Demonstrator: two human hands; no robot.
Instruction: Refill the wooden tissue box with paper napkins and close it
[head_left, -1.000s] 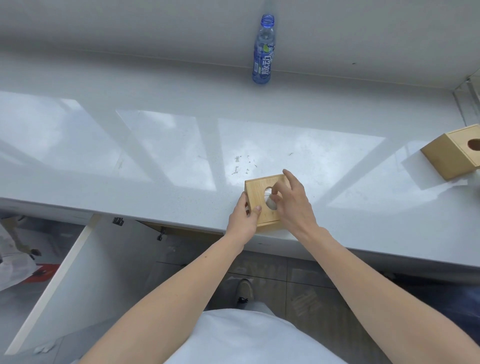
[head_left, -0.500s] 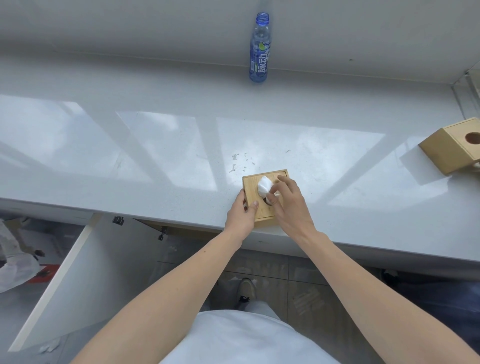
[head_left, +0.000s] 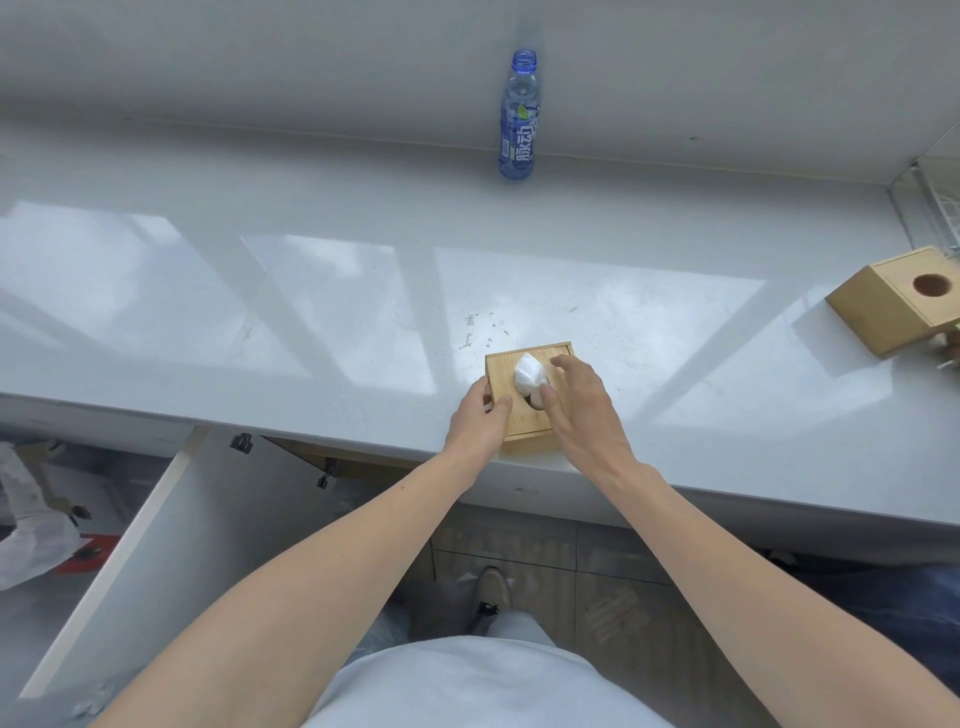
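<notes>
A small wooden tissue box (head_left: 524, 418) stands near the front edge of the white counter (head_left: 311, 322), lid on. A tuft of white paper napkin (head_left: 529, 378) sticks up out of the round hole in its top. My left hand (head_left: 480, 415) grips the box's left side, thumb on the lid. My right hand (head_left: 582, 405) rests over the lid's right part, fingers spread, fingertips beside the napkin tuft and touching it at its base.
A blue drink bottle (head_left: 519, 119) stands at the back by the wall. A second wooden box (head_left: 898, 306) with a round hole sits at the right edge. An open white cabinet door (head_left: 119, 561) hangs below the counter at left.
A white napkin tuft has been drawn up through the hole, where only a small bit showed before. My right fingers have loosened from it and spread.
</notes>
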